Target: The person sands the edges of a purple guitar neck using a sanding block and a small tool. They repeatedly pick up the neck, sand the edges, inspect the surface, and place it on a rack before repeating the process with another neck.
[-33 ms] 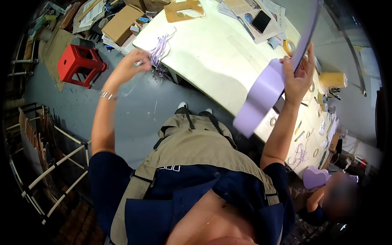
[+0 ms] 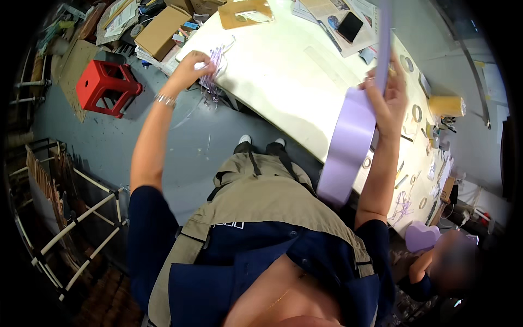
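My right hand [image 2: 388, 106] grips a lilac box with curved sides [image 2: 348, 144], held up over the near edge of the table. One lilac part of it rises past my fingers to the top of the view, and its far side is hidden. At the table's left corner my left hand [image 2: 197, 68] is closed, its fingertips against a bunch of thin lilac and white strips [image 2: 217, 57] that hangs partly over the edge. What those fingers pinch, if anything, is too small to make out.
The white table [image 2: 283, 82] bears a phone [image 2: 349, 27], papers, tape rolls and a brown sheet [image 2: 245, 13]. A red stool [image 2: 106, 87] stands on the floor at left, above a pipe rack [image 2: 81, 229]. At lower right a person sits by a lilac heart-shaped box [image 2: 420, 237].
My left hand has moved right and slightly farther away, onto the strips. The lilac box has turned more upright, and my right hand has shifted a little left.
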A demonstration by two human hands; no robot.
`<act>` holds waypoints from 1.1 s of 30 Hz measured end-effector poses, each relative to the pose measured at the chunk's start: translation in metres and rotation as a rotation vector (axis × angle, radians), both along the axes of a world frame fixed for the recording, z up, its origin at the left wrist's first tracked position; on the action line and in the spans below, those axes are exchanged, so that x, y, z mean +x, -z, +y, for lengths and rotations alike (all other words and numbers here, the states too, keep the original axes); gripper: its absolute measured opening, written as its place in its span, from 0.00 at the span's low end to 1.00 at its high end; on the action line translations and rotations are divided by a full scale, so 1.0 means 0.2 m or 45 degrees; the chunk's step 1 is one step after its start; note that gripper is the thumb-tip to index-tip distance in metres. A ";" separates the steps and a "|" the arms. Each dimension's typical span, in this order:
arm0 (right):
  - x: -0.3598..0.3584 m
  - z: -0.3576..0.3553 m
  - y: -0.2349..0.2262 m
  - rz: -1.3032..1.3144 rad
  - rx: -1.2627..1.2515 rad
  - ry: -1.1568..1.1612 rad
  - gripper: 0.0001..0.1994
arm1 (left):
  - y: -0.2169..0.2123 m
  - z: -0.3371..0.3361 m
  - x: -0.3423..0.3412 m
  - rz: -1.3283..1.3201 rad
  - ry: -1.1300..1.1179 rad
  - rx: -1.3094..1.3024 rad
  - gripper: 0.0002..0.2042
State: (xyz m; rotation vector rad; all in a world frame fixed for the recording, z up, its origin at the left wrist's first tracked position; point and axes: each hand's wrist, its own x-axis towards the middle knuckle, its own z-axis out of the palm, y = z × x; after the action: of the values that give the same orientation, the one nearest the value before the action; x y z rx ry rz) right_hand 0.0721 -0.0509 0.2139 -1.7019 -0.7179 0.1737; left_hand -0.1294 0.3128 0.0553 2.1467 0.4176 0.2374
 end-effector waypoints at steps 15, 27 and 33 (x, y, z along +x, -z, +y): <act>0.16 -0.16 0.77 1.062 -0.430 -0.509 0.33 | 0.33 -0.15 0.58 0.087 -0.493 0.998 0.27; 0.72 -0.59 1.03 -0.200 -1.318 0.505 0.15 | 0.18 -1.57 0.78 0.112 -0.172 -1.654 0.34; 0.78 -0.65 1.06 0.023 -1.435 0.422 0.22 | 0.18 -1.58 0.78 0.101 -0.188 -1.613 0.34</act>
State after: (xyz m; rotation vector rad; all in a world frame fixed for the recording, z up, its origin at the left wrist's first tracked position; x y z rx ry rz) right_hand 0.2286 -0.1816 0.0013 -2.8515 -0.2855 0.4069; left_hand 0.0263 -0.0039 0.0192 0.8835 0.5643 -0.0498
